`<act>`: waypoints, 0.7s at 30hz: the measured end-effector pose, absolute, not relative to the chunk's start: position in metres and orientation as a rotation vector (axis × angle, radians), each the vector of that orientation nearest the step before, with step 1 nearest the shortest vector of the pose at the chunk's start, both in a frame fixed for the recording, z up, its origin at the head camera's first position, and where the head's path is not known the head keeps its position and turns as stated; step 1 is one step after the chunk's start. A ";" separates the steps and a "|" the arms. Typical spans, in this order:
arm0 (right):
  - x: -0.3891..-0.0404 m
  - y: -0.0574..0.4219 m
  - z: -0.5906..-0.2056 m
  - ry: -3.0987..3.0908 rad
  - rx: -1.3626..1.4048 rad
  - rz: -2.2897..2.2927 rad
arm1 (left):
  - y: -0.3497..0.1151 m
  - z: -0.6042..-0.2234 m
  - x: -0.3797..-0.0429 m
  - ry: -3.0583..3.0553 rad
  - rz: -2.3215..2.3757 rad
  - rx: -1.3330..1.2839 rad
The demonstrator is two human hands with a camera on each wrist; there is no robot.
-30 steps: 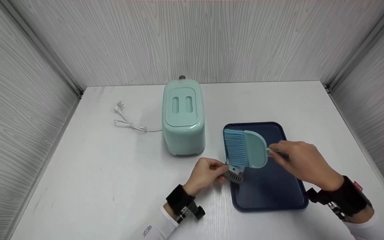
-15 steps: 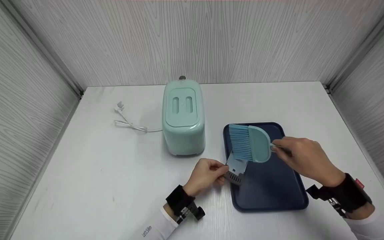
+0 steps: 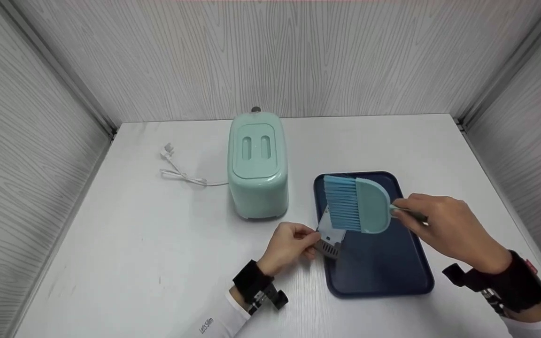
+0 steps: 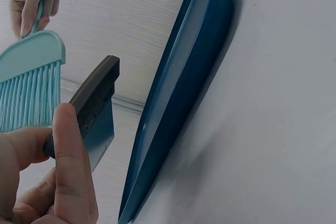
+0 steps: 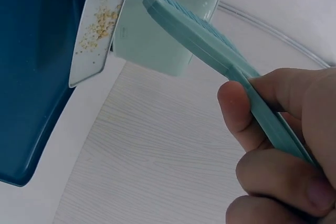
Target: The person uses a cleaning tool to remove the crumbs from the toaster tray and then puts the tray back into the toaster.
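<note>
My left hand (image 3: pixel 290 245) pinches the dark slotted end of a toaster crumb tray (image 3: pixel 332 232) between thumb and fingers. The metal tray reaches over the left side of a dark blue serving tray (image 3: pixel 383 277). Yellowish crumbs (image 5: pixel 100 23) lie on its metal surface in the right wrist view. With my right hand (image 3: pixel 449 227) I grip the handle of a mint-green brush (image 3: pixel 374 206), its blue bristles pointing left. The brush overlaps the far part of the crumb tray in the head view, but the right wrist view has its bristles raised off the crumbs.
A mint-green toaster (image 3: pixel 257 164) with a lidded top stands left of the blue tray, at the back middle of the white table (image 3: pixel 134 263). Its white cord and plug (image 3: pixel 176 169) lie to its left. Wood-grain panels (image 3: pixel 270 56) enclose the back and sides.
My right hand has drawn the brush to the right and slightly up in the head view, uncovering more of the crumb tray. My left hand has stayed nearly still.
</note>
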State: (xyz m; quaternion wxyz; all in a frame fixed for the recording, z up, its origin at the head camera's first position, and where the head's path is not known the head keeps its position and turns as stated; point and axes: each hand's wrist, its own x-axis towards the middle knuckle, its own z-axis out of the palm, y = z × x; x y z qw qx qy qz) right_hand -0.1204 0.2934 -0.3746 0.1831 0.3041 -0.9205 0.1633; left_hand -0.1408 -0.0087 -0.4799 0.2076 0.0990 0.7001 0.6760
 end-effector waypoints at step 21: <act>-0.109 0.283 -0.392 -2.610 0.946 0.348 | -0.012 -0.475 -0.141 1.923 1.885 0.310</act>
